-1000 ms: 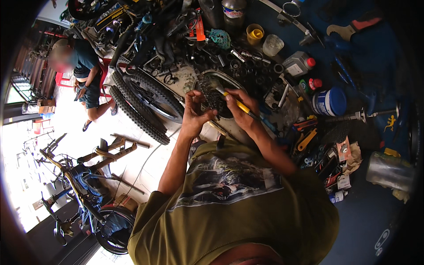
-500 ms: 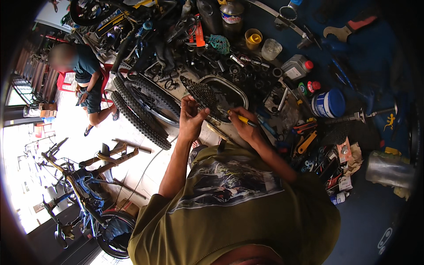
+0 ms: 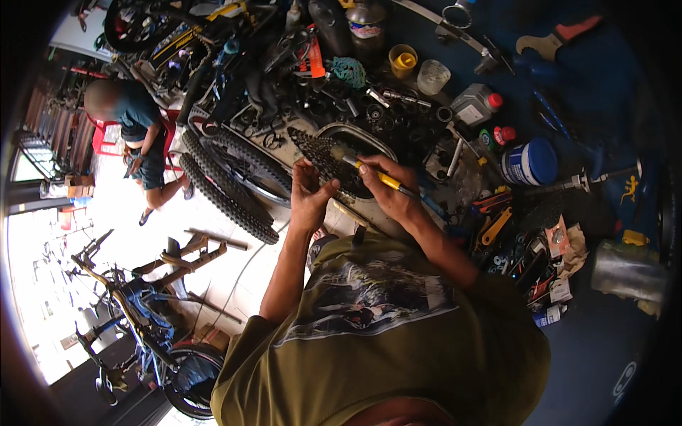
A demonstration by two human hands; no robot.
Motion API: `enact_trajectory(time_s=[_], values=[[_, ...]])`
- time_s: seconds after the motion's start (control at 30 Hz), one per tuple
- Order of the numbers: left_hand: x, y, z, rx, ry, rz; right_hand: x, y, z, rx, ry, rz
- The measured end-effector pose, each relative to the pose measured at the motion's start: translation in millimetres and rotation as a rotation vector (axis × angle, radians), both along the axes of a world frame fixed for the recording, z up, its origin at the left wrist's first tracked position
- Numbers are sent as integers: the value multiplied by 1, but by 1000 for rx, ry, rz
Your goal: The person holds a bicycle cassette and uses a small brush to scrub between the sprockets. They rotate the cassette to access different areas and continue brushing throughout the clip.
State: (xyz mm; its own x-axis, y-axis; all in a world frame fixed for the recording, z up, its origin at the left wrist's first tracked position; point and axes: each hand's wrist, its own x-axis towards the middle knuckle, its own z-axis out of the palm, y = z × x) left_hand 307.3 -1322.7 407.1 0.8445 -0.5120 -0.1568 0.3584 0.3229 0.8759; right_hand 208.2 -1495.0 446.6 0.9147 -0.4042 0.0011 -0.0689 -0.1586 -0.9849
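Observation:
Pinched at its near edge by my left hand (image 3: 311, 197), a dark bicycle cassette (image 3: 317, 153) is held up, tilted, over a metal-rimmed pan (image 3: 383, 145). My right hand (image 3: 394, 195) is closed round the yellow handle of a brush (image 3: 386, 179). The brush's pale tip meets the cassette's toothed face at its right side. Part of the pan lies hidden behind the cassette and my hands.
Sockets and small parts crowd the bench beyond. To the right stand a grey bottle (image 3: 477, 105) with a red cap and a blue-lidded tub (image 3: 531, 163). Knobbly tyres (image 3: 226, 192) lie left; a person (image 3: 138, 121) sits on a red chair (image 3: 106, 138).
The brush in my right hand has moved up and left, from beside the cassette's lower edge onto its face. My left hand keeps the cassette in nearly the same place.

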Motion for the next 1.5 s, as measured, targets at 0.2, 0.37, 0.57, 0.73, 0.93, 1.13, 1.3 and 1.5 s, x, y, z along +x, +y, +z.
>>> enact_trajectory(time_s=[0.2,0.37,0.57,0.73,0.93,1.13,1.3,1.5], values=[[3,2,-4,10,65,17,-12,10,-34,219,-81,-99],[2,4,-11,20,52,-12,-12,5,-10,40,-20,-42],[2,1,-6,-18,24,-10,-15,9,-27,88,-99,-64],[4,4,-7,18,12,-27,-7,7,15,-38,-39,-23],[-4,1,-7,-129,15,-67,-8,-3,-30,187,-15,-64],[22,13,4,-191,464,-77,-5,-8,-30,17,-102,-59],[39,10,22,-221,533,-126,-8,-17,-35,45,-87,-15],[36,13,27,-223,312,-122,-14,-35,-48,-353,-82,-52]])
